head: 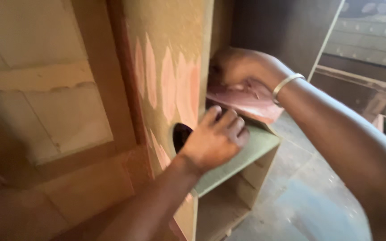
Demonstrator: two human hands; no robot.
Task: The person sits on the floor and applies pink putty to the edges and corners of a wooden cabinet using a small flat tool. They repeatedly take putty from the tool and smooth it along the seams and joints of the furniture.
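Your right hand [237, 67] is clamped on the pinkish sandpaper [246, 100] against the upright board [170, 67] edge, just above your left hand [215, 138], which lies fingers-curled, holding nothing, on the green shelf [255, 147]

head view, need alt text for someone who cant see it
Two bare hands work at a wooden cabinet panel: the right hand, a bangle on its wrist, presses reddish sandpaper by the panel's edge, while the left hand rests on a green-topped shelf board.
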